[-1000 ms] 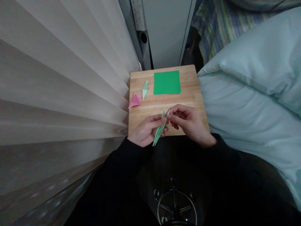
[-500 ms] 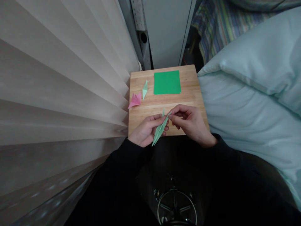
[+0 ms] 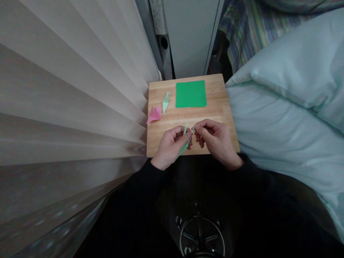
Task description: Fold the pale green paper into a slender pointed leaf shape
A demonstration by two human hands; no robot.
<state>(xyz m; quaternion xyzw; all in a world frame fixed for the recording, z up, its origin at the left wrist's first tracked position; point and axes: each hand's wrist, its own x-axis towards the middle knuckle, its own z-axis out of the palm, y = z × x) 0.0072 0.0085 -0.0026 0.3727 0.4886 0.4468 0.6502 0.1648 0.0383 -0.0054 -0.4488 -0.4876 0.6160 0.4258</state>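
Between my hands, above the near edge of the small wooden table (image 3: 215, 113), is a light green folded-paper crane (image 3: 184, 147) with narrow points. My left hand (image 3: 172, 143) is closed on its body, the thumb lying across the paper and hiding part of it. My right hand (image 3: 215, 139) pinches the tip of one thin point between thumb and forefinger. Another narrow point sticks up beyond my left fingers. The crane's lower end is partly covered by my left hand.
A finished-looking light green paper crane (image 3: 166, 103) and a pink paper crane (image 3: 154, 114) lie at the table's left. Green paper sheets (image 3: 191, 94) are stacked at the back. A pleated curtain (image 3: 107, 89) borders the left, pale bedding (image 3: 274, 107) the right.
My left hand has turned and shifted its hold, its thumb now across the crane's body. The crane shows less of its broad side. My right hand stays pinching the thin point.
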